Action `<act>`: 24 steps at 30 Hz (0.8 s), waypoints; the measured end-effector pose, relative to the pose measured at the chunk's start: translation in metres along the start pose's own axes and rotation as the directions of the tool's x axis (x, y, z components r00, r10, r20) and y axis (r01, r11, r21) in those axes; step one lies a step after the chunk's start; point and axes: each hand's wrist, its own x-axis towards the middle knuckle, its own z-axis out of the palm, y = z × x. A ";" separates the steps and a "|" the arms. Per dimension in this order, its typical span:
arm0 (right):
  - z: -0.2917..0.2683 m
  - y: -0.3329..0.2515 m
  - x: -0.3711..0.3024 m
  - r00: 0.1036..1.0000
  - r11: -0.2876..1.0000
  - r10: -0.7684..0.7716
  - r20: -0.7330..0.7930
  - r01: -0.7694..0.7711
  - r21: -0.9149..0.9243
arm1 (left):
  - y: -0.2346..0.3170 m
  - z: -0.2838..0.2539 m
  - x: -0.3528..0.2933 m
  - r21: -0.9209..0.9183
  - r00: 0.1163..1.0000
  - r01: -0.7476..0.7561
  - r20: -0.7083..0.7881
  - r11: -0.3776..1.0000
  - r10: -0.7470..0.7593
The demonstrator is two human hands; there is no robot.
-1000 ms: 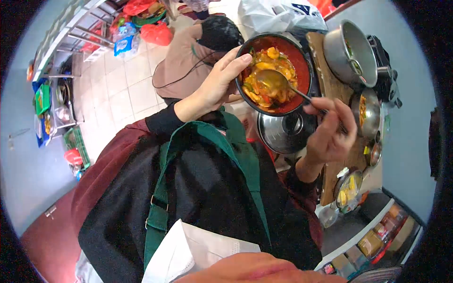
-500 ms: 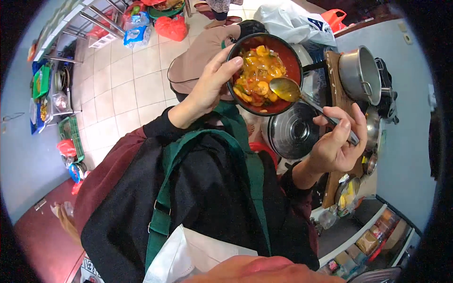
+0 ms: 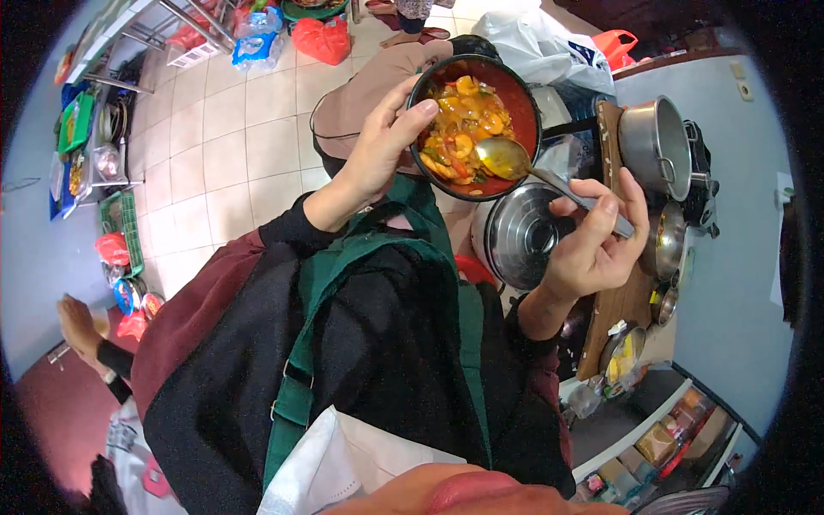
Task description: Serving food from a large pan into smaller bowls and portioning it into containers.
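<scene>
My left hand (image 3: 382, 146) grips a round bowl (image 3: 518, 101), black outside and red inside, at its left side, with the thumb over the rim. In the bowl lies saucy orange-yellow food (image 3: 459, 129) with shrimp-like pieces and bits of red and green. A metal spoon (image 3: 504, 160) rests its head, coated with sauce, at the food's right edge. Its handle slants down to the right into my right hand (image 3: 596, 245), where thumb and fingers close around it. Both hands hold these up in front of my black apron with green straps (image 3: 296, 403).
Below the bowl stands a lidded metal pot (image 3: 512, 236). To the right, a large metal pot (image 3: 645, 146) and pans line a wooden board (image 3: 611, 330). A person in beige (image 3: 348, 99) is beyond the bowl; another person's hand (image 3: 79, 324) shows at lower left. Bags (image 3: 322, 40) lie on the tiled floor.
The bowl has shifted slightly left and up. The spoon has moved a little left within it, with my right hand following. At lower left the other person's hand has come further into view.
</scene>
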 end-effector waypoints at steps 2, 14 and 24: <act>0.000 0.009 -0.002 0.999 0.997 0.044 0.013 -0.045 0.063 | -0.001 0.003 -0.004 -0.009 1.000 -0.002 -0.010 1.000 0.002; -0.053 0.061 0.013 0.881 0.746 0.444 0.162 -0.463 0.478 | -0.011 0.033 -0.032 -0.020 0.992 0.123 -0.032 0.992 -0.123; -0.064 0.028 0.006 0.997 0.985 -0.043 -0.061 0.052 0.165 | -0.018 0.049 -0.050 0.052 0.994 0.043 -0.102 0.998 -0.038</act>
